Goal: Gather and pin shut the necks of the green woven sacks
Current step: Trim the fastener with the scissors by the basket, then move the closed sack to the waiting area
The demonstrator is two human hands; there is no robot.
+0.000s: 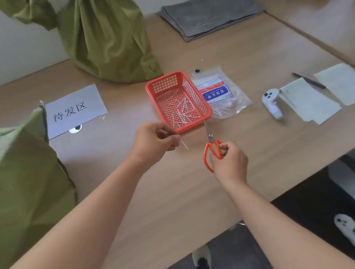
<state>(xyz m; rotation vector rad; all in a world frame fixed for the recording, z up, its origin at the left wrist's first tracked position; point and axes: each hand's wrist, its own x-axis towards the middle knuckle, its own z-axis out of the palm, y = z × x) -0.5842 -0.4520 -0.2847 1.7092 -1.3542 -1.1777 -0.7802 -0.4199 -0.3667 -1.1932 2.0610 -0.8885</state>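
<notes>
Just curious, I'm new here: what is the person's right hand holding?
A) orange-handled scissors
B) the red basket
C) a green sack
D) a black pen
A: the right hand curls its fingers through the handles of the scissors; the left hand pinches a thin white strip.

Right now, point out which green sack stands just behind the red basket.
The tall green sack farthest back, narrowing toward its top. The near-left sack sits beside the printed sign instead.

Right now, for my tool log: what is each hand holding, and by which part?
The left hand pinches a thin white strip by its upper end; the right hand grips the orange scissors by their handle loops.
</notes>
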